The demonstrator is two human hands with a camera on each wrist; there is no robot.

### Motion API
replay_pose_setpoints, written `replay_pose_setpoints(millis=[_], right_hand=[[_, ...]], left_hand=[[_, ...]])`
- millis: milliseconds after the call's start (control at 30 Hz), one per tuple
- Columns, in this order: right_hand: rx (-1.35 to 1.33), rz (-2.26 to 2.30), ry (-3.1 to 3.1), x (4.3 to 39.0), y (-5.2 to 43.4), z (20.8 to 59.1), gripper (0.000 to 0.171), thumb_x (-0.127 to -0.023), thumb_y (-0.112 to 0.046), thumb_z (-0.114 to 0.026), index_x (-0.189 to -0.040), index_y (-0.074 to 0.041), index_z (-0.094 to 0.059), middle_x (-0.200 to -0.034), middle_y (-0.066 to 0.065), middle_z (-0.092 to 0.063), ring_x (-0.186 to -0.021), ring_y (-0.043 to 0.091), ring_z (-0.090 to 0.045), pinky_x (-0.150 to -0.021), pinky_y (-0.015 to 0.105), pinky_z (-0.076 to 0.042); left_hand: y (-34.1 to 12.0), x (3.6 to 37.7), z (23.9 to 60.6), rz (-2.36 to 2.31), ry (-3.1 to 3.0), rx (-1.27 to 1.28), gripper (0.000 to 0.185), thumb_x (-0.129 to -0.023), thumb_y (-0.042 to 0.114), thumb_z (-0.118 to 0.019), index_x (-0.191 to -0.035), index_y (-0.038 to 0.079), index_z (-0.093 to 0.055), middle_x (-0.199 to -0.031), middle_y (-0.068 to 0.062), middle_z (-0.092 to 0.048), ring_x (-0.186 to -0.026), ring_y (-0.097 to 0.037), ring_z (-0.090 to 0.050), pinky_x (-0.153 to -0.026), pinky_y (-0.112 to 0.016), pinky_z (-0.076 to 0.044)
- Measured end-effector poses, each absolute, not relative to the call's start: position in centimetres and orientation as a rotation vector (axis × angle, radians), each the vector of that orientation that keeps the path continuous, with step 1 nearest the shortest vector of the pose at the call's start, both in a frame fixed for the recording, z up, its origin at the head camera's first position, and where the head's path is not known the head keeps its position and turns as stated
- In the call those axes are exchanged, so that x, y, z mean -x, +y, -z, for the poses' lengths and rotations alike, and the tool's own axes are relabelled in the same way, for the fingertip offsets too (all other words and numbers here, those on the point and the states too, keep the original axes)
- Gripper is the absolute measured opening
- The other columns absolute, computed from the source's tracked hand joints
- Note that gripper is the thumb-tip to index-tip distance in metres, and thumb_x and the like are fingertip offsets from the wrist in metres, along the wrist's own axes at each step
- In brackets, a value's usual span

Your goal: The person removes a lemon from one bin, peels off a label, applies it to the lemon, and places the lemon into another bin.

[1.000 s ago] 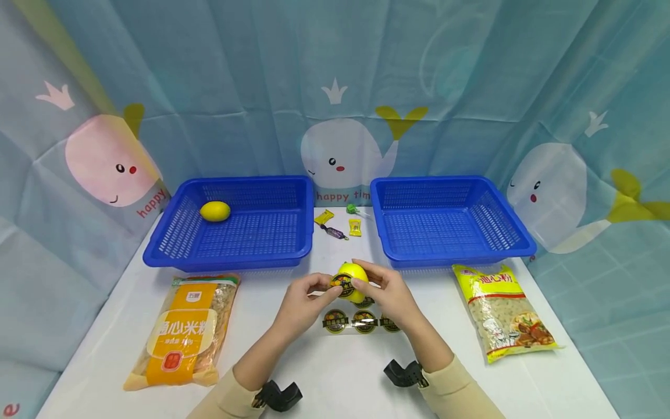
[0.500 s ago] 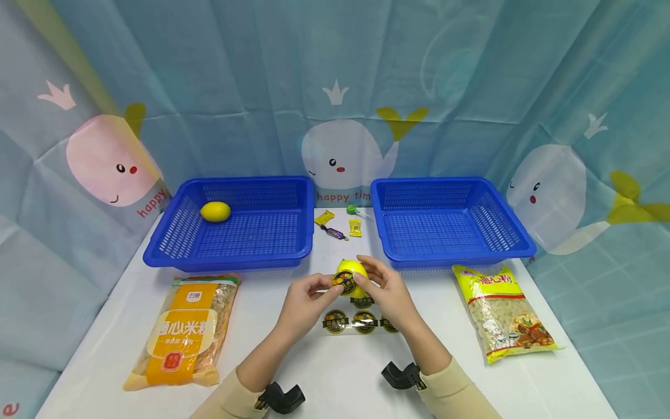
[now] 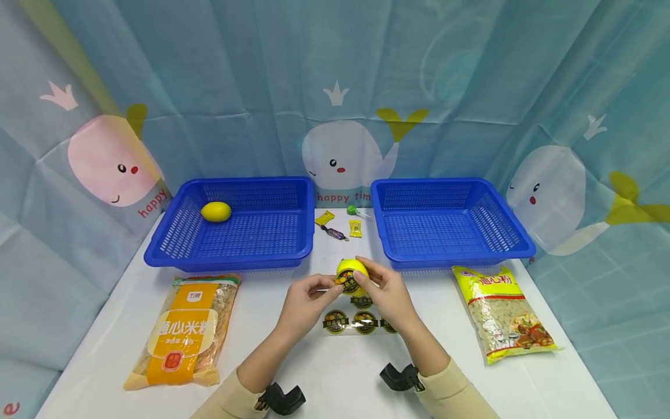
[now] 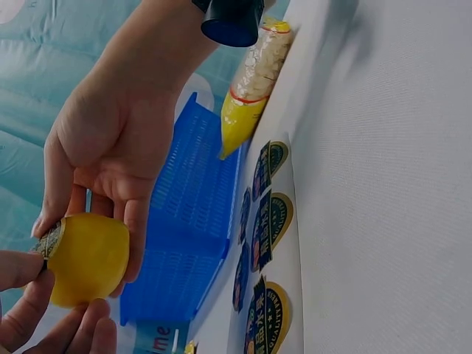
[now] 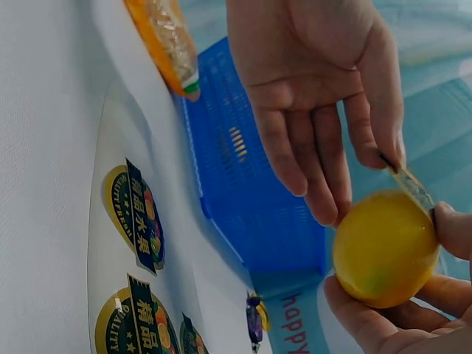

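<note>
We are at the labelling step: our right hand (image 3: 384, 291) cups the lemon (image 3: 352, 271) above the desk (image 3: 335, 361), fingers curled round it, while our left hand (image 3: 309, 302) pinches a sticker (image 3: 346, 283) against its near face. Next, we judge, the sticker needs pressing flat. The sticker sheet (image 3: 361, 320) lies just below our fingers; 2 blue baskets (image 3: 450, 215) stand beyond, with open room between.
</note>
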State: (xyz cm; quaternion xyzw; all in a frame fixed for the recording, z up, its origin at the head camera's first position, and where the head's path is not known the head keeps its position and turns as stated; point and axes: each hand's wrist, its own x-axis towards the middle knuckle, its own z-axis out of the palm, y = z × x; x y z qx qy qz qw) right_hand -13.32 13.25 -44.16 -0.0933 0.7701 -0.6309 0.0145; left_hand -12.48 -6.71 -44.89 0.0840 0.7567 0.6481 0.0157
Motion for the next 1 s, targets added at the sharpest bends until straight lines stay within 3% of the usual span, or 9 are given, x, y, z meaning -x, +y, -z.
replay_pose_setpoints(millis=[367, 567, 933, 1000], right_hand=[[0.292, 1.961, 2.358, 13.20, 13.03, 43.87, 0.055, -0.098, -0.029, -0.069, -0.143, -0.002, -0.054, -0.143, 0.015, -0.059, -0.131, 0.031, -0.057, -0.095, 0.027, -0.056], [0.326, 1.954, 2.371, 13.32, 13.11, 44.01, 0.055, -0.099, -0.029, -0.067, -0.143, 0.000, -0.053, -0.141, 0.016, -0.060, -0.129, 0.032, -0.059, -0.094, 0.028, -0.056], [0.277, 1.839, 2.537, 13.12, 13.17, 43.82, 0.045, -0.096, -0.035, -0.070, -0.137, -0.018, -0.064, -0.128, 0.006, -0.069, -0.116, 0.027, -0.066, -0.086, 0.032, -0.060], [0.278, 1.810, 2.556, 13.09, 13.18, 43.77, 0.047, -0.096, -0.036, -0.070, -0.138, -0.017, -0.063, -0.125, 0.006, -0.070, -0.116, 0.027, -0.066, -0.085, 0.032, -0.060]], left_hand=[[-6.50, 12.20, 44.48, -2.026, 2.356, -0.257, 0.009, -0.090, 0.016, -0.078, -0.088, 0.008, -0.074, -0.108, -0.006, -0.075, -0.099, -0.017, -0.071, -0.089, -0.023, -0.058], [-6.52, 12.26, 44.62, -2.040, 2.337, -0.266, 0.011, -0.091, 0.019, -0.076, -0.097, 0.009, -0.075, -0.100, -0.004, -0.074, -0.098, -0.016, -0.071, -0.087, -0.022, -0.058], [-6.26, 12.07, 44.47, -2.038, 2.377, -0.244, 0.012, -0.092, 0.020, -0.075, -0.093, 0.008, -0.074, -0.094, -0.004, -0.074, -0.093, -0.017, -0.072, -0.086, -0.023, -0.058], [-6.22, 12.07, 44.49, -2.044, 2.373, -0.239, 0.012, -0.092, 0.019, -0.075, -0.093, 0.008, -0.074, -0.093, -0.005, -0.074, -0.091, -0.020, -0.073, -0.085, -0.022, -0.058]])
